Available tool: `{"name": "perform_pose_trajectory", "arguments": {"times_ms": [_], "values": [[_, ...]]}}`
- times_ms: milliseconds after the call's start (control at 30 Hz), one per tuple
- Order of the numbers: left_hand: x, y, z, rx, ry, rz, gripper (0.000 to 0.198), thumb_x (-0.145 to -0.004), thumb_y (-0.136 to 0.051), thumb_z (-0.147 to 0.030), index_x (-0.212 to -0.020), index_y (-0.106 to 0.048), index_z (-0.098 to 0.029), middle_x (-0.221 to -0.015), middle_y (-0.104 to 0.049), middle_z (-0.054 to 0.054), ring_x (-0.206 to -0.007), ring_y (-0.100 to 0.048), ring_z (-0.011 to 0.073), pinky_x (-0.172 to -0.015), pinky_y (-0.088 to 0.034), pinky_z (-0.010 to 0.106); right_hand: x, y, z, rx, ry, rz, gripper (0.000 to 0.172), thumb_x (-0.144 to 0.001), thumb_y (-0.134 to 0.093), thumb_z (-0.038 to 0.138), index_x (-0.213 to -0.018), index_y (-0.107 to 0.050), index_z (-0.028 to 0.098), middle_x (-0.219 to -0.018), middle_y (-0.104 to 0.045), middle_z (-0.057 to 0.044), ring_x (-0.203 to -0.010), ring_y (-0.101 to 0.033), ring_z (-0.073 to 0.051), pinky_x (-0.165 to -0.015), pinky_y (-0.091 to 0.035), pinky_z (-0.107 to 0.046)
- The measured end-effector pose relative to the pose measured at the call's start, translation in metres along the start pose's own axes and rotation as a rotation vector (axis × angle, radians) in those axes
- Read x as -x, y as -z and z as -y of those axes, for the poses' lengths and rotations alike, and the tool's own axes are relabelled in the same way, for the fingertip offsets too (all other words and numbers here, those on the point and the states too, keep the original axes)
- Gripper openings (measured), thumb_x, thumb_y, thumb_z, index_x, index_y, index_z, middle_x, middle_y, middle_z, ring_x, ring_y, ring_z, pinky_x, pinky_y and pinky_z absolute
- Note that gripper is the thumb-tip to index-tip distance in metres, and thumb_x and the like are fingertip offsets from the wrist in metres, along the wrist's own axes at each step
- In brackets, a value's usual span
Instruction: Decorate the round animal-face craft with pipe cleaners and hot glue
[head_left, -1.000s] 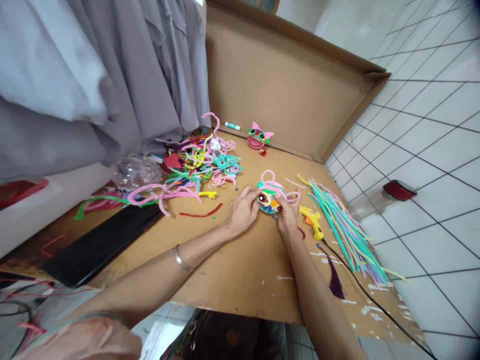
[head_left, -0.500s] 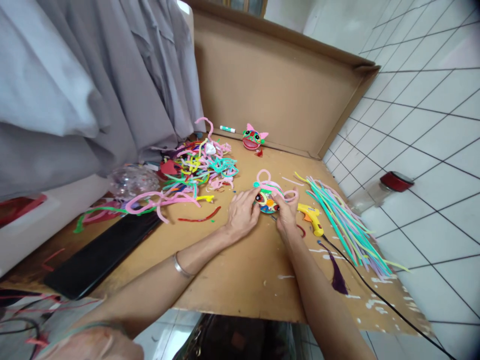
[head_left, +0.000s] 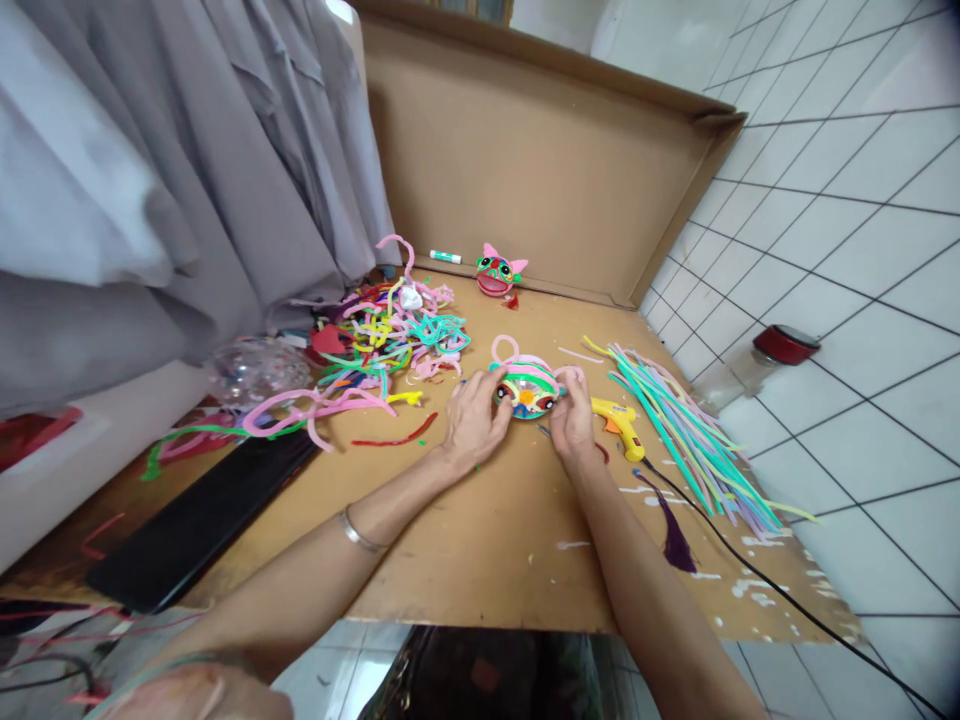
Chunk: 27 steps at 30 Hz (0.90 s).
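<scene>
Between my two hands is a small animal head [head_left: 527, 386] made of coloured pipe cleaners. It has pink loop ears, dark eyes, a green band across the brow and an orange nose, and its face is turned up toward me. My left hand [head_left: 475, 415] grips its left edge, thumb near the eye. My right hand [head_left: 574, 412] holds the opposite edge by the other pink loop, fingers curled; some fingertips are hidden behind the head. Just right of my right hand lies a yellow glue gun [head_left: 618, 426].
Tangled pipe cleaners [head_left: 394, 335] lie at the left, straight ones [head_left: 682, 440] at the right. A finished-looking animal head [head_left: 496, 273] and a glue stick [head_left: 445, 257] stand by the cardboard wall [head_left: 517, 150]. Also about: a purple tassel [head_left: 677, 540], a black case [head_left: 202, 520], a jar [head_left: 757, 365].
My right thumb has moved off the front of the animal head to its side, so more of the face shows. The whole view has shifted slightly.
</scene>
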<state>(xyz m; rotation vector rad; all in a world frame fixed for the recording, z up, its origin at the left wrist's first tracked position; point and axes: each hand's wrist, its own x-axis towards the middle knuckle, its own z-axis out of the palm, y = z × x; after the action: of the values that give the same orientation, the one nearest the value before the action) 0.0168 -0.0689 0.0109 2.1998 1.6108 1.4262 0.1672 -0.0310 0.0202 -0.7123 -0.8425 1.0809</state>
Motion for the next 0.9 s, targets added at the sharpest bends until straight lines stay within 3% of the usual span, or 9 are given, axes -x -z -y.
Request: {"name": "perform_pose_trajectory", "arguments": {"times_ms": [100,300,533,900], "values": [[-0.001,-0.001,0.006,-0.004,0.031,-0.017,0.04,-0.091,-0.048,-0.028,-0.128,-0.056,-0.015,-0.107,-0.066,0.011,-0.097,-0.062,0.0218,-0.087,-0.047,0.036,-0.001,0.004,0.001,-0.066,-0.078,0.055,0.029,-0.068,-0.074,0.031,-0.088,-0.055,0.025,-0.085,-0.062,0.005,-0.079,-0.06,-0.012,-0.082,-0.05,-0.027],[-0.003,-0.002,0.013,-0.014,0.04,-0.019,0.041,-0.091,-0.047,-0.028,-0.128,-0.055,-0.014,-0.107,-0.064,0.011,-0.096,-0.062,0.0223,-0.089,-0.049,0.038,-0.003,0.008,-0.005,-0.099,-0.151,0.001,0.07,-0.052,-0.079,0.017,-0.115,-0.052,0.028,-0.096,-0.07,0.002,-0.094,-0.065,-0.015,-0.089,-0.051,-0.03],[-0.002,0.001,0.009,-0.068,-0.013,-0.02,0.038,-0.092,-0.048,-0.026,-0.127,-0.059,-0.017,-0.101,-0.063,0.009,-0.095,-0.061,0.0227,-0.086,-0.049,0.037,-0.002,0.007,-0.01,-0.021,-0.116,-0.029,0.092,-0.048,-0.083,0.021,-0.131,-0.046,0.03,-0.099,-0.067,0.001,-0.093,-0.064,-0.016,-0.083,-0.053,-0.03],[0.0,-0.001,0.007,-0.062,-0.053,-0.039,0.036,-0.091,-0.05,-0.024,-0.126,-0.059,-0.016,-0.1,-0.063,0.008,-0.092,-0.06,0.0208,-0.085,-0.047,0.035,-0.003,0.007,-0.014,0.061,-0.051,-0.066,0.082,-0.049,-0.078,0.021,-0.125,-0.047,0.027,-0.087,-0.062,0.004,-0.087,-0.059,-0.016,-0.078,-0.05,-0.028]]}}
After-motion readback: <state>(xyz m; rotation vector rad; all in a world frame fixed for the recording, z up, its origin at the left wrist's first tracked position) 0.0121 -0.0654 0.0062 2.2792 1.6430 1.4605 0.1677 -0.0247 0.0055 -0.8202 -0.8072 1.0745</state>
